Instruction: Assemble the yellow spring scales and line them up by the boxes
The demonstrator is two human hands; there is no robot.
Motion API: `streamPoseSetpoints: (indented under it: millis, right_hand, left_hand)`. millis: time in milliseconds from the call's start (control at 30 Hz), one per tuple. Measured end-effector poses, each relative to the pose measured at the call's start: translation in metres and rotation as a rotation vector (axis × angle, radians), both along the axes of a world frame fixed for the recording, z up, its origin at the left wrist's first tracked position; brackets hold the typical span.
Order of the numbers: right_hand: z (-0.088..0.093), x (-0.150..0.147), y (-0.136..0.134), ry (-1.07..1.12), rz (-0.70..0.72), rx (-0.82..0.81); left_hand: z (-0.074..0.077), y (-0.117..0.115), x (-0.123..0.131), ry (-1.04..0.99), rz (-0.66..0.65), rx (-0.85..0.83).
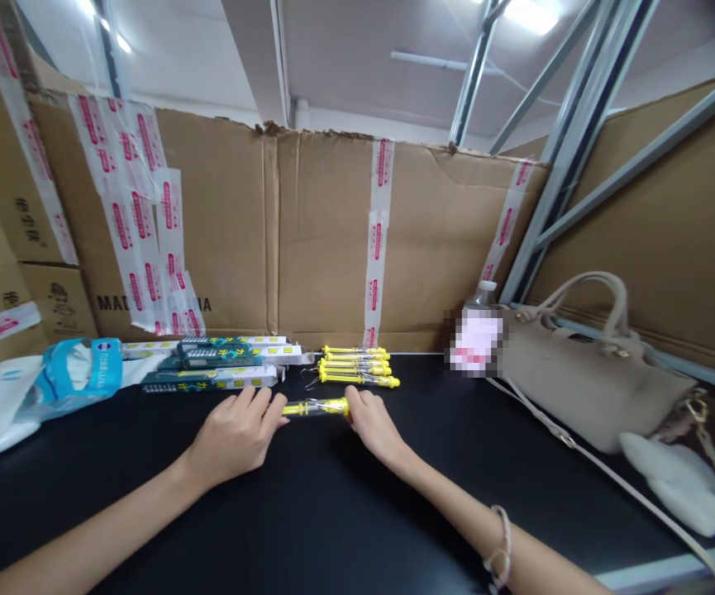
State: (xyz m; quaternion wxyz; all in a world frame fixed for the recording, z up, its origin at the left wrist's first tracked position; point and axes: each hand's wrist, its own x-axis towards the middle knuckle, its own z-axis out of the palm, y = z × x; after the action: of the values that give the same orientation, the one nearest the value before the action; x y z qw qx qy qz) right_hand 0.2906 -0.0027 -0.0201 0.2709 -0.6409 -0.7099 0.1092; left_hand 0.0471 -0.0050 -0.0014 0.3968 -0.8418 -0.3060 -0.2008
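Observation:
Between my hands, a clear tubular spring scale with yellow ends lies level, just above or on the black tabletop; I cannot tell which. My left hand is closed around its left end, hiding that part. The fingers of my right hand pinch the yellow cap at the other end. Just behind it, several more yellow spring scales lie in a row, their wire hooks pointing left. Narrow printed boxes are stacked to the left of that row, some with end flaps open.
A blue-and-white tissue pack and white plastic lie at the left. On the right stand a bottle and a beige handbag, its strap trailing along the table. A taped cardboard wall closes off the back, beside metal shelf posts.

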Motion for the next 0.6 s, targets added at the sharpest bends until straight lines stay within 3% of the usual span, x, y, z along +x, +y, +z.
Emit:
streamPoseSetpoints:
  millis: [167, 367, 467, 600]
  right_hand:
    - [0.003, -0.007, -0.003, -0.044, -0.041, 0.185]
    - [0.009, -0.005, -0.004, -0.004, 0.121, 0.376]
    - [0.012, -0.002, -0.004, 0.062, 0.193, 0.406]
    - [0.006, -0.007, -0.004, 0.209, 0.183, 0.372]
  left_hand:
    - [-0.007, 0.003, 0.004, -0.093, 0.077, -0.125]
    - [-0.011, 0.009, 0.003, -0.225, 0.196, -0.393]
    - [-0.009, 0.01, 0.002, -0.275, 0.235, -0.502]
    - [-0.008, 0.012, 0.001, -0.316, 0.287, -0.587]
